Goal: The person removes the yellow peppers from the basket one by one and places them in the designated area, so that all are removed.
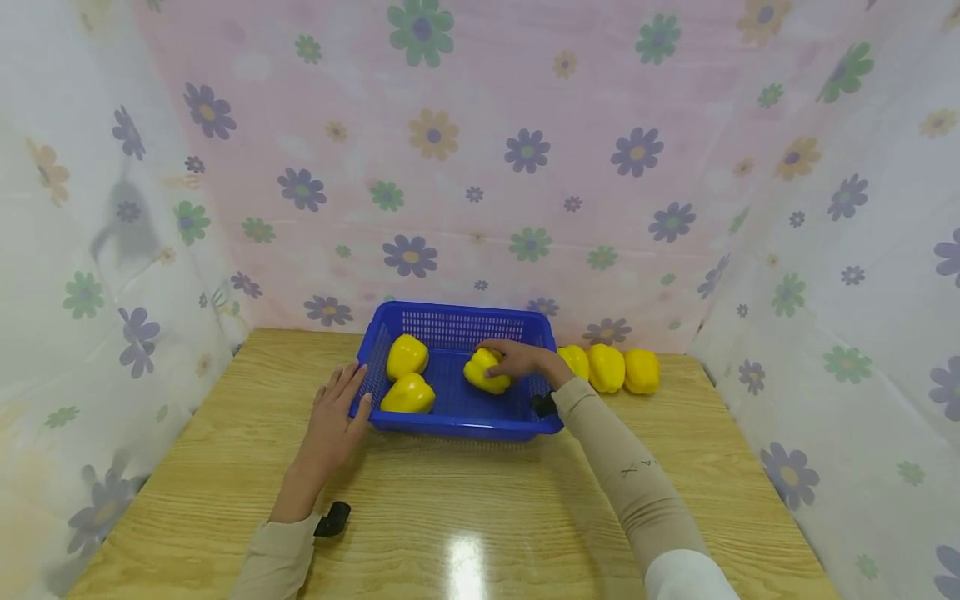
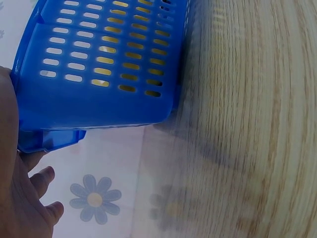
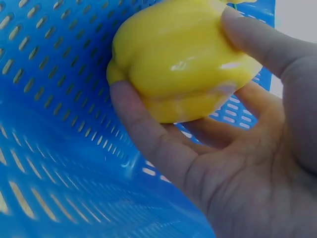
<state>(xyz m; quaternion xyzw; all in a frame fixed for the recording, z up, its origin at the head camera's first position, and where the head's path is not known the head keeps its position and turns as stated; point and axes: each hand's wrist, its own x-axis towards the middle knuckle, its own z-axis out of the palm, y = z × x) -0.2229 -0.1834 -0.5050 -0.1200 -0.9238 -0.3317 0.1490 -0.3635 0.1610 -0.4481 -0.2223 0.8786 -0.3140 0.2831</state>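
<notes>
Yellow pepper (image 3: 173, 64), between right thumb (image 3: 252, 35) and fingers (image 3: 152, 133)

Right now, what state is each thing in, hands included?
Blue basket: upright on the table, partly filled.
Two yellow peppers: inside the basket, at its left end.
Held pepper: inside the basket's walls; whether it touches the floor is unclear.
Three other peppers: in a row outside, right of the basket.
Right hand: gripping one pepper.
Left hand: touching the basket's left rim.

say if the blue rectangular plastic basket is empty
Not empty: the basket holds two yellow bell peppers, plus another gripped by the right hand.
</notes>
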